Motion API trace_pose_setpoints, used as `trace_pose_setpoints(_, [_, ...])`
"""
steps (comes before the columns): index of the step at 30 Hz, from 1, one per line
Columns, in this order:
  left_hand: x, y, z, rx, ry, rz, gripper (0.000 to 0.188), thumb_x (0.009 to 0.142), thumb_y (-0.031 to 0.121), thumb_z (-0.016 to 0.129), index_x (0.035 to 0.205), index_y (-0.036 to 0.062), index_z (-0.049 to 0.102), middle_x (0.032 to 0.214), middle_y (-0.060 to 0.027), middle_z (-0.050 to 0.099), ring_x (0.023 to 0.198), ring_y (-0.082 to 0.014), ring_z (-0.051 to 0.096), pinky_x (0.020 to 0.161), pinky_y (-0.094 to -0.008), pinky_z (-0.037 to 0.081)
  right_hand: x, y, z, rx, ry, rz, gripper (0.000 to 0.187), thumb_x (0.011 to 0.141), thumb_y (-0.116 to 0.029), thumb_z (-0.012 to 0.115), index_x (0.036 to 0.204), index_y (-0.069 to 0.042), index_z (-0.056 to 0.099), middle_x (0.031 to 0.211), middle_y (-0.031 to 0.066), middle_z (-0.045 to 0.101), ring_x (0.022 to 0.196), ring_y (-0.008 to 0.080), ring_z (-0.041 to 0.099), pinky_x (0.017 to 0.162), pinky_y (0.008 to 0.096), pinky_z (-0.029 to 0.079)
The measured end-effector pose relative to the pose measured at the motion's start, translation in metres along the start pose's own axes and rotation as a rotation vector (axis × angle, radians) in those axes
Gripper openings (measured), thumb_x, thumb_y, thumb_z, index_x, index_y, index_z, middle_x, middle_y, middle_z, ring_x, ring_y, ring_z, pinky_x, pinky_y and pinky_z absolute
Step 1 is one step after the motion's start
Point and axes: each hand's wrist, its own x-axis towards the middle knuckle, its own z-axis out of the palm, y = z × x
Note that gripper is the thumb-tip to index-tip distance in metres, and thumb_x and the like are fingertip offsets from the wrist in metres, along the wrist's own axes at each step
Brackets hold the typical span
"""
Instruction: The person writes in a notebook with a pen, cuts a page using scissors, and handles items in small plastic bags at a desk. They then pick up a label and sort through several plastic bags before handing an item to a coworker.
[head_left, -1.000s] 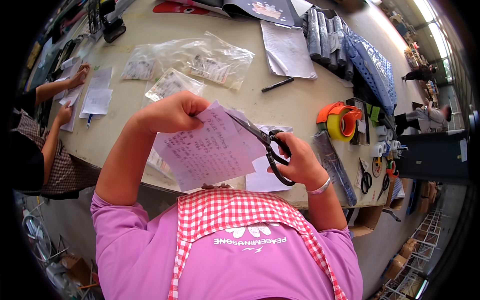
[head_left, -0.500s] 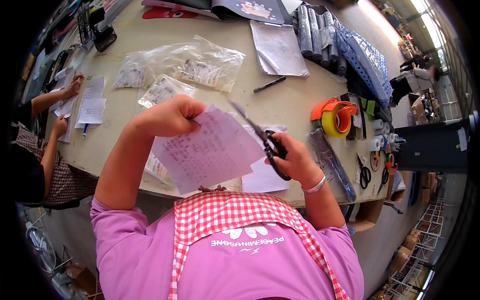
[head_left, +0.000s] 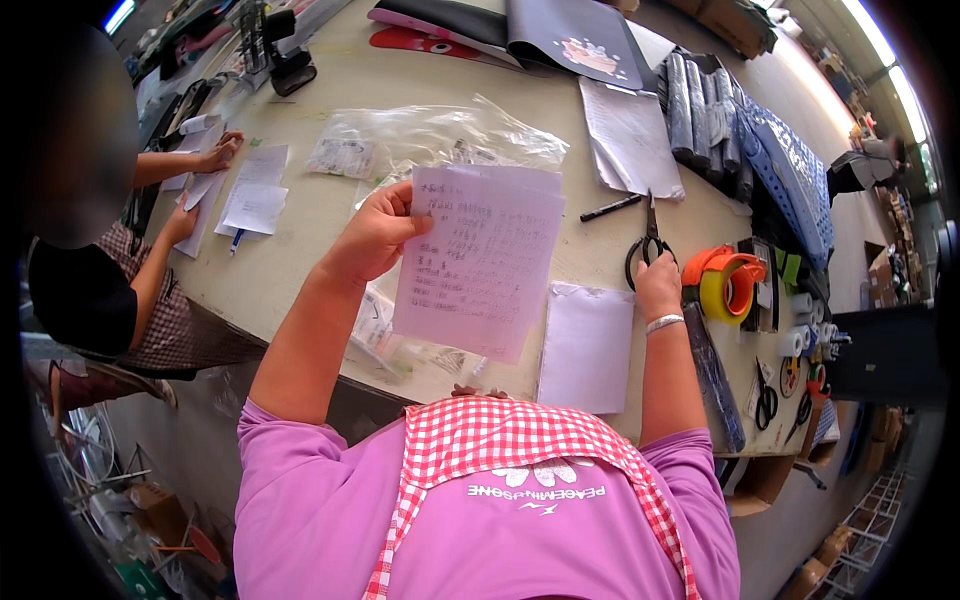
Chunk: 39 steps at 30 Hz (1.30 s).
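Note:
My left hand (head_left: 385, 232) pinches a handwritten paper sheet (head_left: 480, 270) by its upper left edge and holds it up over the near side of the table. A second sheet's edge seems to show behind its top. To the right, my right hand (head_left: 657, 287) has its fingers closed at the handle loops of black-handled scissors (head_left: 648, 238). Their blades point to the far side, apart from the paper. A black marker (head_left: 610, 208) lies just left of the scissors. Between my arms, a white paper pad (head_left: 585, 350) rests on the table.
Clear plastic bags (head_left: 440, 135) lie beyond the held sheet. Orange and yellow tape rolls (head_left: 725, 285) stand right of my right hand, near a dark wrapped roll (head_left: 712, 380). More scissors (head_left: 765, 400) lie at the right edge. A co-worker's hands (head_left: 205, 175) handle paper at the left.
The scissors have moved away from the paper, to the right and farther off, with my right hand. The sheet has turned more upright. The whole view has shifted.

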Motion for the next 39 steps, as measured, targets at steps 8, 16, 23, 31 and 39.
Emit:
trace_pose_setpoints(8, [-0.006, -0.018, -0.006, -0.057, 0.151, -0.040, 0.031, 0.085, -0.006, 0.051, 0.116, -0.0021, 0.056, 0.105, -0.0093, 0.064, 0.092, -0.0139, 0.062, 0.080, -0.0266, 0.051, -0.055, -0.102, -0.057, 1.491, -0.645, -0.165, 0.042, 0.088, -0.029, 0.064, 0.116, 0.001, 0.054, 0.105, 0.0095, 0.061, 0.089, 0.0187, 0.060, 0.076, 0.0293, 0.050])
trace_pose_setpoints(16, [-0.017, -0.046, -0.016, 0.073, 0.304, -0.020, 0.043, 0.085, -0.002, 0.054, 0.127, -0.0033, 0.044, 0.109, -0.0109, 0.061, 0.096, -0.0146, 0.061, 0.080, -0.0268, 0.052, -0.087, -0.143, -0.016, 1.529, -0.771, -0.189, 0.024, 0.086, -0.010, 0.063, 0.103, 0.007, 0.060, 0.087, 0.0069, 0.065, 0.074, 0.0110, 0.060, 0.067, 0.0241, 0.049])
trace_pose_setpoints(23, [-0.057, -0.064, -0.011, -0.127, 0.317, -0.221, 0.033, 0.089, 0.007, 0.056, 0.119, -0.0072, 0.052, 0.103, -0.0135, 0.063, 0.084, -0.0157, 0.064, 0.072, -0.0277, 0.054, -0.085, -0.154, -0.015, 1.482, -0.825, -0.068, 0.017, 0.087, -0.007, 0.058, 0.098, 0.005, 0.063, 0.086, 0.0069, 0.065, 0.067, 0.0109, 0.059, 0.058, 0.0251, 0.049])
trace_pose_setpoints(31, [-0.071, -0.077, -0.015, -0.106, 0.477, -0.189, 0.026, 0.096, 0.011, 0.045, 0.115, -0.0033, 0.057, 0.098, -0.0083, 0.065, 0.084, -0.0154, 0.065, 0.072, -0.0280, 0.054, -0.090, -0.157, -0.015, 1.539, -0.742, -0.043, 0.017, 0.089, -0.008, 0.056, 0.097, 0.005, 0.064, 0.082, 0.0056, 0.064, 0.068, 0.0110, 0.060, 0.057, 0.0268, 0.052])
trace_pose_setpoints(39, [-0.068, -0.082, -0.013, -0.301, 0.432, -0.161, 0.028, 0.098, 0.017, 0.045, 0.114, -0.0037, 0.054, 0.104, -0.0121, 0.064, 0.091, -0.0188, 0.064, 0.079, -0.0320, 0.054, -0.091, -0.151, -0.012, 1.503, -0.824, -0.051, 0.019, 0.092, -0.011, 0.054, 0.100, 0.003, 0.064, 0.085, 0.0060, 0.064, 0.070, 0.0122, 0.062, 0.060, 0.0287, 0.055])
